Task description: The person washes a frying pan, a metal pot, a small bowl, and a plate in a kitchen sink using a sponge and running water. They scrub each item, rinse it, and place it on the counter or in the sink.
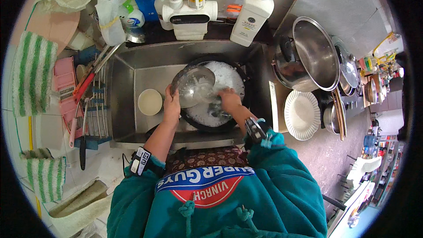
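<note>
My left hand (pixel 172 105) grips the rim of a steel bowl (pixel 188 87), which is tilted over a dark wok (pixel 211 126) in the sink. White suds (pixel 226 72) fill much of the wok. My right hand (pixel 230 100) reaches to the bowl's right edge, above the suds; its fingers are blurred, and whether they hold a cloth or scrubber cannot be told. A small cream bowl (pixel 150 102) sits on the sink floor, left of my left hand.
The steel sink (pixel 122 99) surrounds the wok. A white pump bottle (pixel 252 16) and a water heater tap (pixel 190 15) stand behind it. To the right are a large steel pot (pixel 307 54) and a ribbed white dish (pixel 302 115). A utensil rack (pixel 99 105) stands left.
</note>
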`<action>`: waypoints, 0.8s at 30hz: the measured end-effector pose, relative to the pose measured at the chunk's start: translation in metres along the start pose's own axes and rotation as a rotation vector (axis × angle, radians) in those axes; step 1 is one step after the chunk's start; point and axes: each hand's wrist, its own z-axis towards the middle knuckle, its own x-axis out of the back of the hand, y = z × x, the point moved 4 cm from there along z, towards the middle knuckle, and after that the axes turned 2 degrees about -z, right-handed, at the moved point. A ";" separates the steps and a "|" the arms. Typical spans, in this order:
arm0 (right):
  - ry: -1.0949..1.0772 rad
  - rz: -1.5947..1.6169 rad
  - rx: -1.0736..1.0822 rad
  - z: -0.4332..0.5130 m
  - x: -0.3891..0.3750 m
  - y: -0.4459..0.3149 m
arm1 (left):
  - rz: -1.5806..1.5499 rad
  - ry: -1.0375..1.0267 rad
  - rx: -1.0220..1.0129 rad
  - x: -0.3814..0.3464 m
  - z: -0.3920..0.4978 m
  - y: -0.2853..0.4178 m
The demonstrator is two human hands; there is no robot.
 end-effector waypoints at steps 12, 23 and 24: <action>0.136 0.468 0.024 0.020 0.047 0.032 | 0.777 -0.112 -0.457 0.008 -0.008 0.036; 0.398 0.438 0.125 0.006 0.110 -0.033 | 0.609 -0.100 -0.339 -0.015 0.008 0.054; 0.477 0.663 -0.014 0.005 0.093 -0.025 | 0.396 -0.082 -0.260 -0.013 0.011 0.049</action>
